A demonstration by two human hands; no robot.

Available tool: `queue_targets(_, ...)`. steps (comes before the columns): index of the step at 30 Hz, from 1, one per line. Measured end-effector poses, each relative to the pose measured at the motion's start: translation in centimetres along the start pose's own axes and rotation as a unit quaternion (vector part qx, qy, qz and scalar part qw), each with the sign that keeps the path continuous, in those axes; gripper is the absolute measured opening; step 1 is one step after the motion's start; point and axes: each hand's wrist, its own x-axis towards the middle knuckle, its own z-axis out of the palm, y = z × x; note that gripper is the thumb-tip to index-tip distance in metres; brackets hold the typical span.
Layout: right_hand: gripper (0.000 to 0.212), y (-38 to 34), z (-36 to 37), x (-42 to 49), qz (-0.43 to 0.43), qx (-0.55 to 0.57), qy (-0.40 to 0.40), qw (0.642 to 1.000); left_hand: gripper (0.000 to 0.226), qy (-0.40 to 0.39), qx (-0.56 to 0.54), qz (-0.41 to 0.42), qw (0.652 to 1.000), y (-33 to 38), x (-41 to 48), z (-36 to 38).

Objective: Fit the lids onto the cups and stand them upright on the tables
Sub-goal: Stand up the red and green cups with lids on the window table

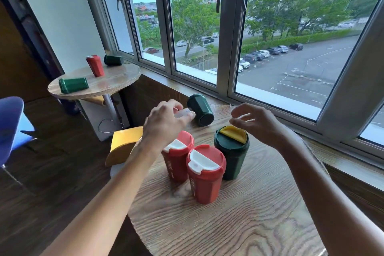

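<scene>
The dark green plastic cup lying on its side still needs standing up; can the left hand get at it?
Probably yes: the left hand hovers right beside the dark green cup, with nothing between.

Two red cups (204, 174) wear white-flapped lids; the green cup (231, 151) at two o'clock has a yellow flap. The table (239, 224) shows brown woodgrain.
</scene>
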Motion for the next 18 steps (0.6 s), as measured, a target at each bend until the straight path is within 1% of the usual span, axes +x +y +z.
queue_targets(2, 0.016, -0.5, 0.3, 1.0, 0.005, -0.037, 0.027, 0.999, 0.043, -0.026, -0.020, -0.012, 0.999, -0.5, 2.6, -0.1)
queue_targets(5, 0.013, -1.8, 1.1, 2.1, 0.010, -0.060, 0.054, 0.997, 0.041, -0.080, -0.040, -0.010, 0.996, -1.9, 6.9, 1.1)
queue_targets(9, 0.016, -3.8, 3.0, 2.8, 0.028, -0.076, 0.040, 0.996, 0.044, -0.151, -0.075, -0.013, 0.986, -4.7, 12.7, 4.7)
queue_targets(12, 0.017, -5.4, 4.8, 2.8, 0.060, -0.095, 0.029, 0.993, 0.050, -0.176, -0.085, -0.007, 0.981, -7.0, 16.4, 7.7)
queue_targets(16, 0.015, -6.5, 6.2, 2.4, 0.127, -0.129, 0.105, 0.978, 0.060, -0.198, -0.087, 0.010, 0.976, -9.2, 19.6, 10.3)
queue_targets(18, 0.016, -6.7, 6.6, 1.9, 0.165, -0.155, 0.149, 0.962, 0.068, -0.209, -0.110, -0.005, 0.972, -9.7, 20.8, 11.2)
